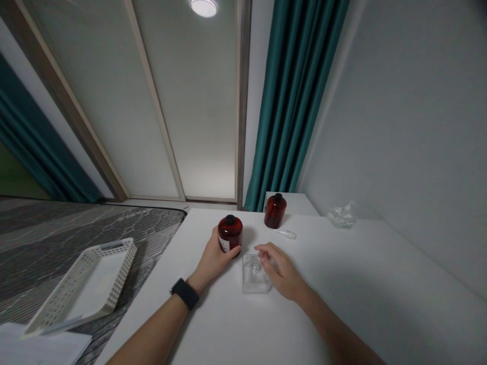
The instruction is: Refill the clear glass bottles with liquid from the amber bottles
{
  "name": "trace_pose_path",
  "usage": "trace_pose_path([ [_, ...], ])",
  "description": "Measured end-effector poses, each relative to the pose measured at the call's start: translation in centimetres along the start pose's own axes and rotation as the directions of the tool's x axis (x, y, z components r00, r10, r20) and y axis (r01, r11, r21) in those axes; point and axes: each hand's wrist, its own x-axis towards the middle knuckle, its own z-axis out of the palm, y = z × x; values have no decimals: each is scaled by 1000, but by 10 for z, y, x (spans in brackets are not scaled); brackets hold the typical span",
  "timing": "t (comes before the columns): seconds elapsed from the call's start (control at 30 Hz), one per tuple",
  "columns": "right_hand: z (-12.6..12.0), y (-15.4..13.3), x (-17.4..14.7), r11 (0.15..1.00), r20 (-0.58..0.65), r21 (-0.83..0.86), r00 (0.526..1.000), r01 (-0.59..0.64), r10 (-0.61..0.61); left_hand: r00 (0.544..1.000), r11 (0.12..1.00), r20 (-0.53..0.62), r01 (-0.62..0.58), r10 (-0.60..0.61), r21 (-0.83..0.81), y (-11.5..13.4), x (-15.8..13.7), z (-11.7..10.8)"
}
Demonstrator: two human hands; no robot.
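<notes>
My left hand (218, 256) is wrapped round a dark red-brown bottle (230, 230) with a black cap and a white label; the bottle stands upright on the white table (236, 324). Over a clear, square, shallow container (254, 281), my right hand (279, 268) hovers with its fingers partly curled and a little apart. Nothing shows between those fingers; whether they touch the container I cannot tell. Farther back stands a second red-brown bottle (275, 210), also black-capped. A thin clear dropper-like piece (285, 233) lies in front of it.
Crumpled clear plastic (341, 216) lies at the back right, close to the wall. A white perforated basket (110, 289) sits lower at the left, near white papers (41, 347). Behind the table are a small white box-like surface (297, 204) and a teal curtain (292, 106).
</notes>
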Motion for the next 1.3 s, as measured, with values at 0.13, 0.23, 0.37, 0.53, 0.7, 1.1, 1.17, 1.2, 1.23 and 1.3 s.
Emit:
trace_pose_path([
  [0.13, -5, -2, -5, 997, 119, 24, 990, -78, 74, 1000, 1000, 22, -1, 0, 12, 1, 0, 0],
  [0.23, -9, -3, -6, 992, 192, -31, 973, -122, 126, 999, 1000, 43, 14, -15, 3, 1, 0, -2],
  [0.37, -13, 9, -3, 982, 116, -78, 977, -170, 178, 996, 1000, 87, -1, 2, -10, 1, 0, -5],
  [0.53, -18, 38, 3, 972, -81, -128, 979, -199, 189, 989, 1000, 147, -16, 14, 12, 7, -2, -6],
  [0.7, -20, 54, 4, 969, -182, -131, 966, -211, 186, 971, 999, 239, -33, 34, -8, 15, -7, -3],
  [1.1, -36, 0, 9, 934, -455, -355, 866, 37, -207, 899, 969, 364, -244, 244, -47, 21, -16, 1],
  [1.17, -28, -10, 7, 956, -372, -280, 907, 93, -197, 880, 948, 365, -317, 303, -23, 24, -15, -1],
  [1.2, -22, -14, 5, 965, -312, -240, 932, 107, -182, 872, 936, 356, -352, 336, -23, 25, -15, -3],
  [1.23, -15, -17, 3, 974, -246, -194, 956, 114, -160, 866, 924, 338, -381, 368, -31, 26, -15, -4],
  [1.3, -1, -19, 0, 993, -127, -78, 988, 83, -93, 866, 904, 271, -424, 420, -49, 27, -17, -6],
])
